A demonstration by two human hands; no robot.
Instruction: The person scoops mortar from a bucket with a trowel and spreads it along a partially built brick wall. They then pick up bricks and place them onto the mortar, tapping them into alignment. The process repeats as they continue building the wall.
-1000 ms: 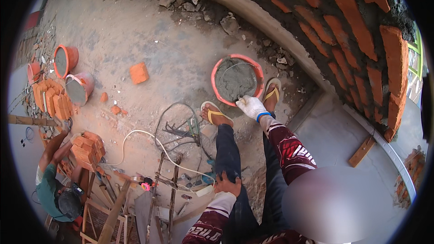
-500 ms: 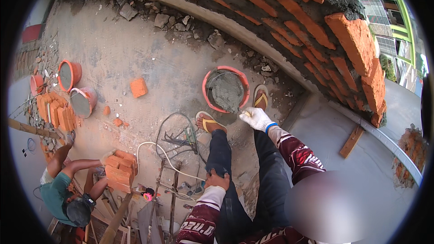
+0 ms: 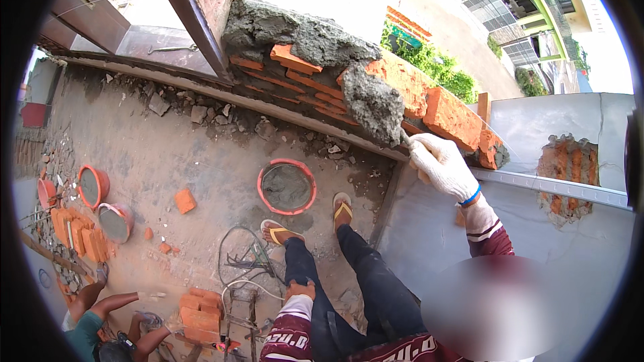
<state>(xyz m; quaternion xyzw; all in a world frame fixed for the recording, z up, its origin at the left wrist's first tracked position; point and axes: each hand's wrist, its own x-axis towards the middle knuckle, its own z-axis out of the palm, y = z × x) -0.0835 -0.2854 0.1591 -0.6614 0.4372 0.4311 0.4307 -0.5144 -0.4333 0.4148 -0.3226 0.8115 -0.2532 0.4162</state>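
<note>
My right hand (image 3: 439, 164), in a white knitted glove, is closed round a trowel (image 3: 405, 138) beside the brick wall (image 3: 453, 117). A heavy lump of wet grey mortar (image 3: 376, 107) hides the trowel's blade and hangs over the wall's near face. Next to it, more mortar (image 3: 288, 30) lies along the top of the bricks. My bare left hand (image 3: 300, 289) rests on my left knee, its fingers spread over the dark trousers. Below the wall, in front of my sandalled feet, stands an orange bucket (image 3: 260, 191) with grey mortar in it.
A co-worker (image 3: 90, 332) crouches at lower left by a stack of bricks (image 3: 201, 318). More mortar buckets (image 3: 107, 184) and bricks (image 3: 79, 233) stand at far left. A cable (image 3: 225, 248) coils near my left foot. Rubble (image 3: 201, 114) lines the wall's base.
My right hand has gone from the bucket up to the wall, bringing mortar on the trowel. The view has tilted up. The co-worker's bricks are now lower down, with one hand off them.
</note>
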